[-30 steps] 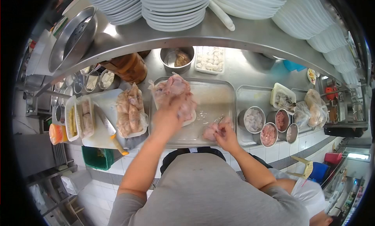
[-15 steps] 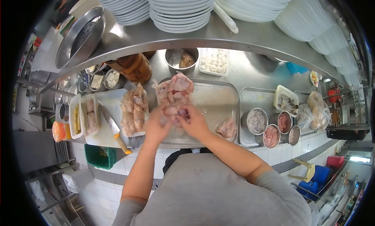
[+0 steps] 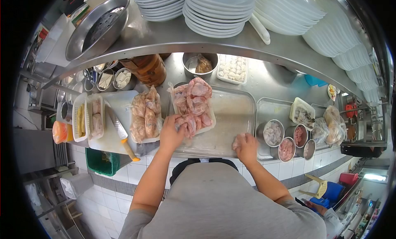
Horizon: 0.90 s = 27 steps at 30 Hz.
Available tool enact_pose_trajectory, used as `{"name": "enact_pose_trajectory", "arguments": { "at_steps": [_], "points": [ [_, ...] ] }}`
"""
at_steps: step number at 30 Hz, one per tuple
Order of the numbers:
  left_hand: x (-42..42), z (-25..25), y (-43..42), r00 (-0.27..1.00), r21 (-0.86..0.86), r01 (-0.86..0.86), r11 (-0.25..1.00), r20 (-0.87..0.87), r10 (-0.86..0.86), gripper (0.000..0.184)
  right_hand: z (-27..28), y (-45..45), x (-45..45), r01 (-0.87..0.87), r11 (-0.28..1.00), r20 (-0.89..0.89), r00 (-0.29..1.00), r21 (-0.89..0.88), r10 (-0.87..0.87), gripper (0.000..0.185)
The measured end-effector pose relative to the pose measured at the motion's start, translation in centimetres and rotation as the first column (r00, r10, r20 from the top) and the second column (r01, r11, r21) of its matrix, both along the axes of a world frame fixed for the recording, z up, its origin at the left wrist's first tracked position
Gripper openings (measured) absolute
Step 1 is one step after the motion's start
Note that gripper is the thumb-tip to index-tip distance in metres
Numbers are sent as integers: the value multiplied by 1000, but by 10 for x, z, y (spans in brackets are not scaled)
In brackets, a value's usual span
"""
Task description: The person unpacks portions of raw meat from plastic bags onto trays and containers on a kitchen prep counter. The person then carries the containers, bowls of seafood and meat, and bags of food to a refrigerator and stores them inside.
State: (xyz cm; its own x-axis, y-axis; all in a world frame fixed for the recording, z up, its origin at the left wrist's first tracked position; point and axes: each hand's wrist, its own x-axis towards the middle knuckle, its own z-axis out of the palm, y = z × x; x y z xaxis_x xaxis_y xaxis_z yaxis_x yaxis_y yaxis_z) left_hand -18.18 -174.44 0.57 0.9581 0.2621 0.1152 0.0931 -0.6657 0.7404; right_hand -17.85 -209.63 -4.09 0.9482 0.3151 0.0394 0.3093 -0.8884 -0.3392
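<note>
Raw chicken pieces (image 3: pixel 199 99) fill a white basket that stands in the left part of a metal tray (image 3: pixel 233 102). My left hand (image 3: pixel 171 135) is at the basket's near left corner, its fingers curled on a pale pink chicken piece (image 3: pixel 189 126). Over at the tray's near right corner, my right hand (image 3: pixel 246 149) is closed round another piece of raw chicken (image 3: pixel 236 142), mostly hidden under the fingers. Left of the tray, a second white basket holds bagged chicken (image 3: pixel 145 115).
A knife (image 3: pixel 119 125) with a yellow handle lies on the white cutting board (image 3: pixel 97 146). Metal pots of meat (image 3: pixel 286 149) stand on the right. Overhead, a steel shelf (image 3: pixel 198 47) carries stacked plates (image 3: pixel 218 12). Another person's hand (image 3: pixel 317 207) shows at lower right.
My hands were together over the tray, working a chicken piece. Now they are apart: the left is at the basket, the right has moved to the piece at the tray's right corner.
</note>
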Motion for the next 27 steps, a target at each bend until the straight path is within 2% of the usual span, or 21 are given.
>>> {"name": "enact_pose_trajectory", "arguments": {
  "at_steps": [1, 3, 4, 5, 6, 8, 10, 11, 13, 14, 16, 17, 19, 20, 22, 23, 25, 26, 27],
  "points": [
    [2, 0, 2, 1000, -32, 5, 999, -10, -5, 39, -1, 2, 1, 2, 1000, 4, 1000, 1, -2, 53],
    [2, 1, 3, 999, -59, 16, 998, 34, -13, 39, -3, 13, 7, -14, 961, -97, 994, 275, 42, 54],
    [3, 4, 2, 997, -86, 26, 996, 70, -20, 39, 9, 26, 14, -14, 961, -93, 995, 275, 42, 54],
    [5, 5, 2, 997, -87, 27, 996, 68, -21, 39, 20, 41, 23, -47, 915, -52, 996, 401, 74, 54],
    [8, 13, 1, 1000, -40, 30, 999, 11, -29, 44, 33, 59, 33, -80, 851, -9, 995, 519, 100, 54],
    [12, 16, -6, 998, 5, 39, 999, -53, -38, 49, 48, 97, 64, -267, 788, 166, 963, 555, 210, 57],
    [20, 14, -14, 999, 112, 3, 994, -41, 2, 65, 70, 137, 91, -331, 667, 134, 935, 668, 329, 58],
    [22, 12, -13, 999, 114, 2, 993, -36, 2, 65, 63, 149, 99, -334, 666, 140, 934, 667, 329, 58],
    [27, 10, -8, 988, 454, 152, 878, -49, -146, 75, 39, 166, 115, -441, 647, 312, 897, 622, 312, 65],
    [32, 6, -6, 989, 453, 146, 879, -51, -139, 75, 29, 168, 119, -445, 645, 310, 895, 622, 319, 65],
    [40, -1, -1, 980, 323, 195, 926, -25, -198, 75, 18, 170, 121, -381, 634, 121, 902, 672, 414, 69],
    [40, -5, 1, 982, 316, 187, 930, -36, -186, 75, 13, 166, 121, -381, 633, 108, 898, 674, 426, 69],
    [48, -10, 6, 976, 310, 212, 927, -15, -219, 71, 25, 161, 134, -530, 704, 63, 817, 473, 573, 73],
    [50, -10, 7, 977, 309, 205, 929, -11, -212, 71, 36, 160, 139, -537, 701, 65, 813, 469, 579, 73],
    [47, -8, 4, 981, 243, 195, 950, -27, -194, 67, 71, 164, 138, -526, 787, 154, 849, 322, 505, 71],
    [48, -8, 4, 983, 232, 184, 955, -32, -181, 67, 68, 171, 148, -535, 783, 142, 843, 317, 518, 71],
    [47, -7, 1, 985, 194, 169, 966, 2, -173, 63, 57, 187, 170, -593, 689, 227, 802, 416, 553, 71],
    [50, -11, 1, 985, 188, 169, 967, -3, -171, 63, 43, 190, 173, -601, 706, 249, 799, 375, 547, 69],
    [53, -15, 2, 986, 192, 141, 971, 65, -156, 62, 41, 193, 174, -599, 708, 242, 800, 374, 549, 69]
  ]
}}
